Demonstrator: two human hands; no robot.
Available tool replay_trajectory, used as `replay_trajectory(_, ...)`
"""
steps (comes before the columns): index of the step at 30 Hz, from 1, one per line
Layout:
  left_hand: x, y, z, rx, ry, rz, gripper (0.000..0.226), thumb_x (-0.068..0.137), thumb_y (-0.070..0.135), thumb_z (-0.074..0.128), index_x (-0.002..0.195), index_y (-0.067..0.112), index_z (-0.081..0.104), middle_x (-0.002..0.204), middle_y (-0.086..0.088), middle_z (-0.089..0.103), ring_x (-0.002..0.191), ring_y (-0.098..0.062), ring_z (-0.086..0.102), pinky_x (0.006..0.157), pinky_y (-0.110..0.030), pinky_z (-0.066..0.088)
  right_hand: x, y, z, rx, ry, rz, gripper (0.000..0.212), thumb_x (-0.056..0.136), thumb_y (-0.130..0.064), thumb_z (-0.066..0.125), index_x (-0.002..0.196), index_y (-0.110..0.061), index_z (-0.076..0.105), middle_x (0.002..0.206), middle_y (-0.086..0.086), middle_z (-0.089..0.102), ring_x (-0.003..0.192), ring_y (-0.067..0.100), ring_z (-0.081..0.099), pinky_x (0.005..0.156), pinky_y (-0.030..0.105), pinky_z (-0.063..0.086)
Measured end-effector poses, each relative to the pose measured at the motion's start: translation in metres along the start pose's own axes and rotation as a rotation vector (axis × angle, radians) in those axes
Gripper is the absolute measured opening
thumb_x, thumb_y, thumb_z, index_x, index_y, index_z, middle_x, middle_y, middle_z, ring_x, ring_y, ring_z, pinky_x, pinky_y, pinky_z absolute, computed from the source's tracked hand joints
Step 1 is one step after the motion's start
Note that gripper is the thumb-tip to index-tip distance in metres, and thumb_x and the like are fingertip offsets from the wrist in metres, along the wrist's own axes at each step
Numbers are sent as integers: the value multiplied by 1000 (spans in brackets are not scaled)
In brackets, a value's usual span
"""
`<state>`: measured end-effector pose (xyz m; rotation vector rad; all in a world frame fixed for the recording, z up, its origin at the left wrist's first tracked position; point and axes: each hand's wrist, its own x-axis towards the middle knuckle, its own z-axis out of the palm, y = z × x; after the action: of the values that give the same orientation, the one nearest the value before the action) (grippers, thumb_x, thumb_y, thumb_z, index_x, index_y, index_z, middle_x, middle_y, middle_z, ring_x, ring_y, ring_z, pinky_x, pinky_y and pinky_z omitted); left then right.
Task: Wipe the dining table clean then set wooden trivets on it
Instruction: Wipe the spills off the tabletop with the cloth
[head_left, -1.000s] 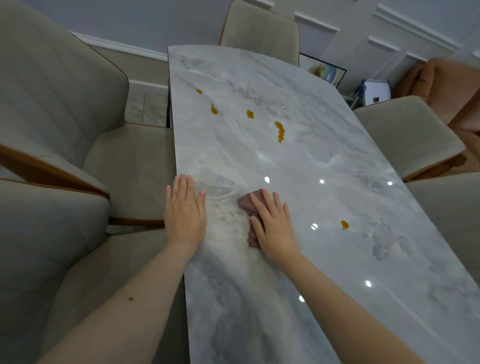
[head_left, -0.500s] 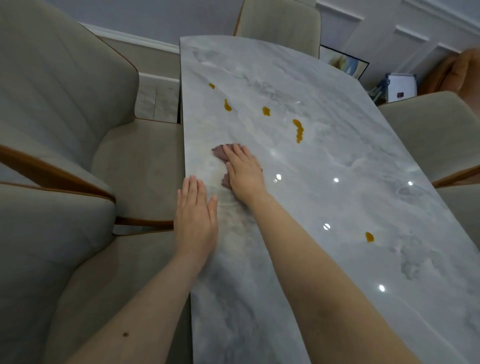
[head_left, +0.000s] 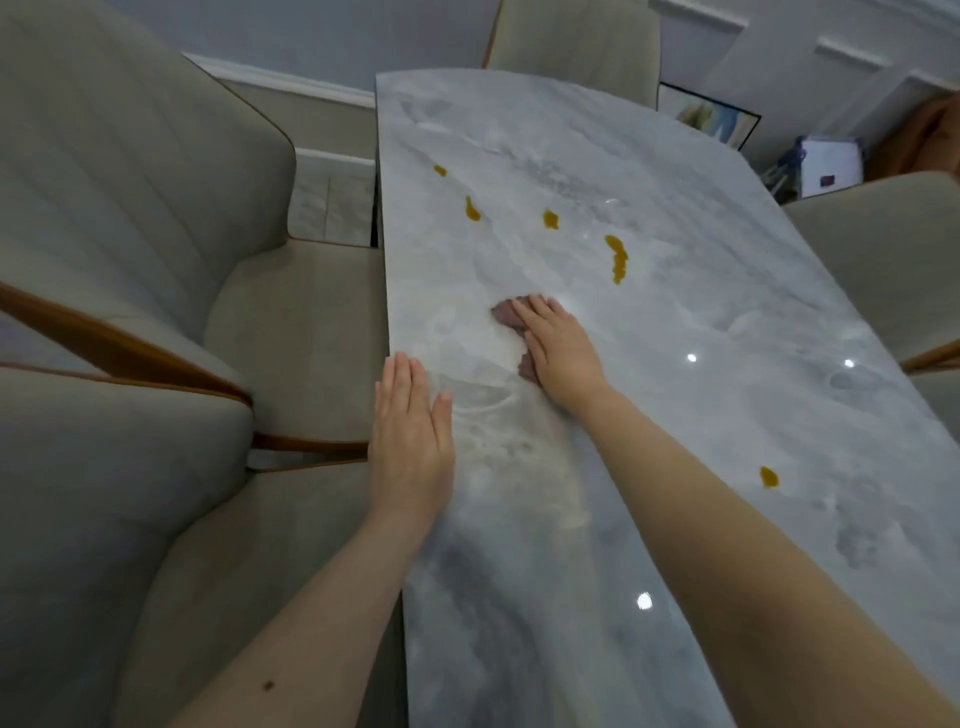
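The table (head_left: 675, 415) was a long slab of grey-white marble with a glossy top. The right hand (head_left: 561, 353) lay flat on it, palm down, fingers together and stretched out, pressing a small reddish-brown cloth (head_left: 506, 314) against the marble; the cloth showed only at the fingertips and beside the thumb, so the hand pinned it rather than gripped it. The left hand (head_left: 410, 441) rested flat at the table's left edge, just nearer the person than the cloth, fingers straight and together, holding nothing. Four orange-brown stains (head_left: 616, 257) sat on the table beyond the cloth, strung in a loose line toward the far end, the nearest one just past the right fingertips and well apart from them. A fifth stain (head_left: 769, 477) lay on the table right of the right forearm. Beige chairs (head_left: 156, 234) stood against the table's left side, another (head_left: 571, 47) at its far end, more (head_left: 883, 270) on its right. No trivets showed on the table
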<state>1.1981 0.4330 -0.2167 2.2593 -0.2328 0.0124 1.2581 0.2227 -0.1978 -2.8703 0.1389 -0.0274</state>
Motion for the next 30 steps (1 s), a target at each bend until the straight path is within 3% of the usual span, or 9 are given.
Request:
replay_trajectory(4, 3, 0, 0, 19, 35, 14, 72, 94, 47, 7, 149, 1, 21, 159, -7, 13, 147, -12, 4, 119, -24, -2, 6, -65, 16, 44, -7, -125, 55, 91, -21, 48, 145, -14, 39, 153, 10, 33, 143, 29, 26, 116, 40, 21)
replay_trajectory(8, 1, 2, -5, 56, 14, 8, 67, 96, 42, 9, 149, 3, 23, 159, -7, 14, 147, -14, 7, 118, -29, -4, -87, -59, 11, 51, -102, -304, 56, 92, -33, 32, 145, -18, 39, 154, 5, 33, 144, 23, 26, 117, 38, 19)
replay_trajectory(10, 0, 3, -7, 176, 1, 2, 58, 101, 35, 13, 150, 6, 20, 159, -9, 8, 148, -19, 3, 119, -34, -4, -126, -24, 1, 30, -135, -274, 51, 97, -32, 29, 147, -24, 35, 156, 2, 29, 145, 21, 23, 117, 37, 15)
replay_trajectory(13, -10, 4, -13, 335, -34, -40, 54, 103, 28, 23, 152, 10, 11, 159, -13, 0, 147, -30, 3, 119, -43, 1, -132, 17, -17, -4, -90, -83, 57, 95, -42, 16, 148, -26, 31, 156, 1, 26, 145, 26, 22, 116, 43, 17)
replay_trajectory(16, -41, 9, -14, 301, -73, -103, 56, 102, 27, 29, 152, 10, 10, 158, -18, 5, 144, -35, 16, 118, -45, 11, -95, 3, -10, -52, -31, 77, 48, 102, -31, 24, 149, -26, 28, 158, 0, 21, 146, 26, 19, 114, 40, 14)
replay_trajectory(19, -67, 10, -13, 205, -55, -153, 57, 101, 24, 33, 151, 8, 13, 156, -19, 15, 136, -36, 33, 110, -47, 31, -77, -50, 4, -54, 8, 35, 50, 100, -26, 33, 150, -26, 28, 158, 1, 22, 145, 25, 18, 114, 40, 14)
replay_trajectory(22, -70, 8, -13, 79, -37, -156, 55, 101, 24, 29, 152, 10, 13, 158, -12, 15, 130, -33, 43, 98, -45, 44, -104, -87, 15, -56, -80, -163, 63, 92, -24, 51, 150, -25, 26, 159, 2, 20, 147, 22, 14, 115, 41, 9)
replay_trajectory(26, -72, 11, -18, -11, 3, -127, 53, 101, 18, 32, 151, 7, 17, 158, -12, 16, 131, -31, 43, 96, -39, 45, -169, -61, 5, 30, -158, -269, 53, 96, -35, 24, 149, -31, 29, 158, -5, 20, 146, 16, 14, 116, 36, 6)
replay_trajectory(30, -75, 19, -22, 20, -44, -99, 51, 98, 10, 27, 147, -5, 21, 156, -17, 19, 130, -37, 43, 91, -45, 49, -154, -10, -9, -28, -108, -46, 56, 93, -34, 20, 148, -32, 28, 158, -4, 20, 146, 22, 18, 116, 41, 11)
